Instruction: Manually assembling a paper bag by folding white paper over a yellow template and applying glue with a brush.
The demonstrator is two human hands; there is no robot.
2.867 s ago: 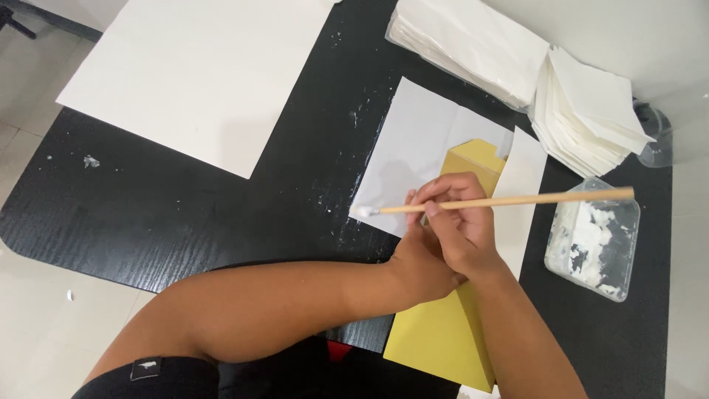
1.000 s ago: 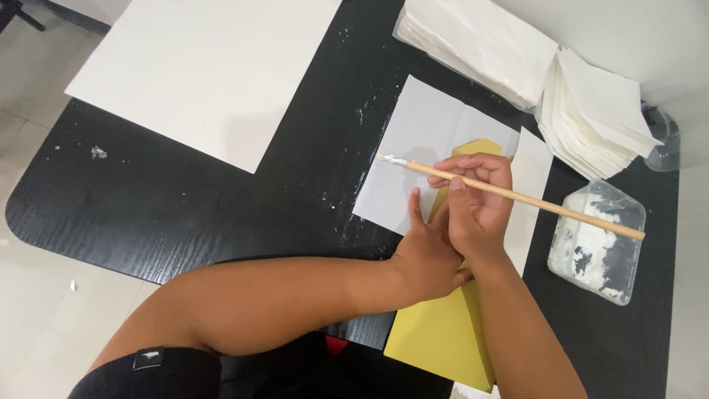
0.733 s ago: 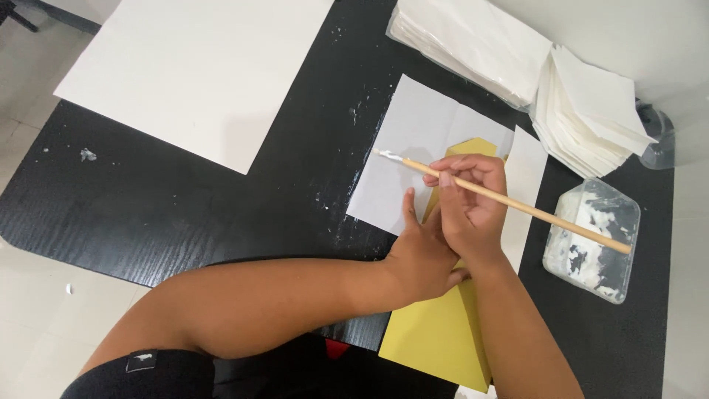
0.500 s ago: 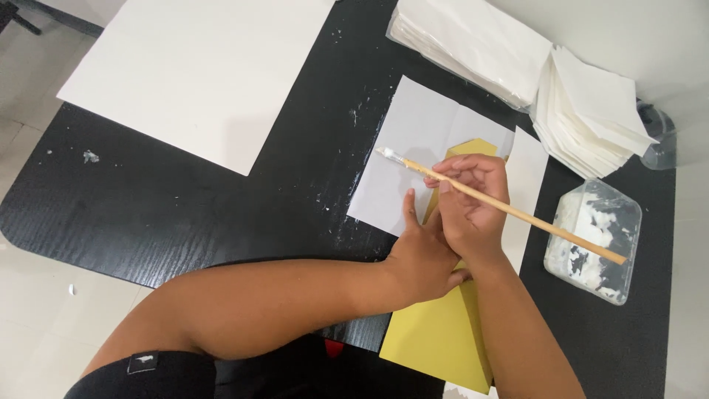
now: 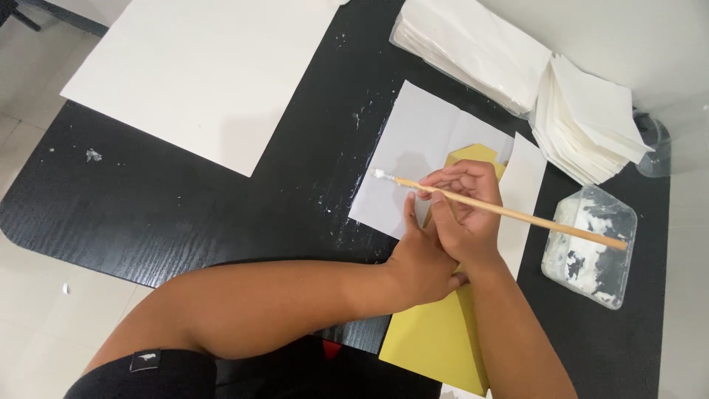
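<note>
My right hand [image 5: 464,214] grips a long wooden stick [image 5: 532,219] whose tip carries a white blob of paste; the tip rests over a white sheet [image 5: 421,155] on the black table. My left hand [image 5: 419,258] lies flat beside it, fingers pressing down a yellow paper piece [image 5: 432,336] that runs from under both hands toward the table's near edge. The yellow piece's pointed top [image 5: 476,154] shows above my right hand. Most of its middle is hidden by my hands.
A clear plastic tub [image 5: 591,247] smeared with white paste sits at the right. Stacks of white paper [image 5: 517,66] lie at the back right, next to a clear cup [image 5: 653,148]. A large white board [image 5: 207,70] covers the back left. Paste specks dot the black table [image 5: 185,214].
The stick has swung from nearly level to slanting down to the right, and its pasted tip has shifted left across the white sheet. My left hand stays pressed on the yellow paper.
</note>
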